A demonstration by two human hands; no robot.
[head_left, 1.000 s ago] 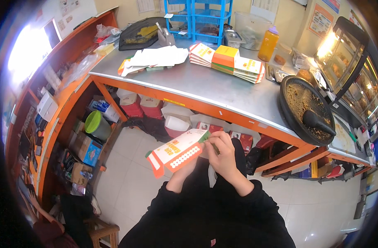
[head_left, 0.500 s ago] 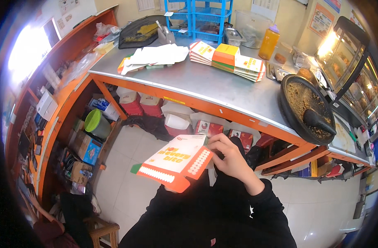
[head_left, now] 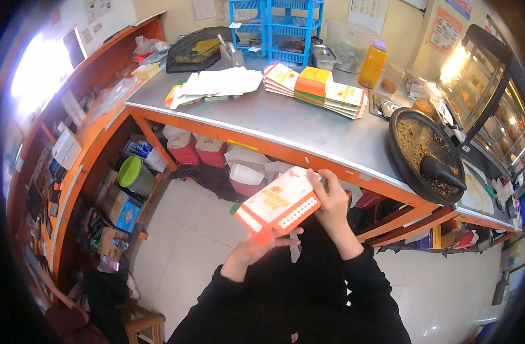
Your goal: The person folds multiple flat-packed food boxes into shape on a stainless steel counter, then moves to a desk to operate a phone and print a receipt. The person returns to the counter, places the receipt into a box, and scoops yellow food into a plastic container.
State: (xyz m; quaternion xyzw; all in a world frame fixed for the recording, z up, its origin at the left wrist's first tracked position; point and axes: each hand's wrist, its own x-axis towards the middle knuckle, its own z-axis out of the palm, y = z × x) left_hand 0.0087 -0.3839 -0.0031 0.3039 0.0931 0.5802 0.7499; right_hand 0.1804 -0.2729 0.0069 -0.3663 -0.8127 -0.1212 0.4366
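Observation:
A folding food carton, white on its broad face with orange side panels and yellow-orange lettering, is raised in front of my body. Its orange end flap hangs open toward me, and a bit of green shows at its left corner. My right hand is closed around the carton's far right end, fingers over the top edge. Under the near side lies my left hand, its fingers stretched out and apart. The orange flap hides part of that hand, so I cannot tell how firmly it touches the carton.
On the metal-topped table lie flat white cartons, stacked printed cartons, and a yellow squeeze bottle. A stone mortar sits at the right corner. Red-and-white boxes line the shelf below. Someone sits at lower left.
The carton has moved right and turned, its right end now higher. My right hand has shifted up along that end. My left hand has come into view beneath the carton.

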